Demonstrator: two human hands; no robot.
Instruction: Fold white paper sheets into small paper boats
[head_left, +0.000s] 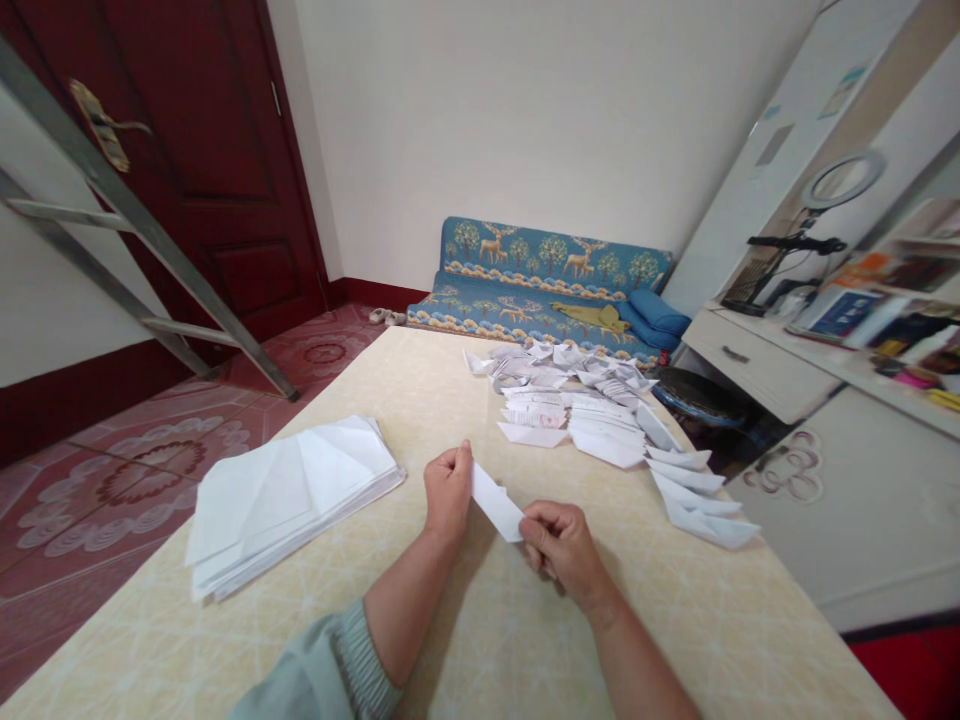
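A ladder (112, 187) and red door (217, 130) are standing left of the blue sofa (525, 250), a ring light (876, 168) right.

Folded paper (496, 502): white. Paper stack (289, 500): plain white. Bench (420, 400): cream, pale line pattern. Sofa (529, 285): blue, deer-and-tree print. Door (214, 175): dark red. Sleeve (322, 665): pale green.

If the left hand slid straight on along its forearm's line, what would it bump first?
Probably the left end of the boat-shaped folded papers beyond the left hand, though depth is unclear here.
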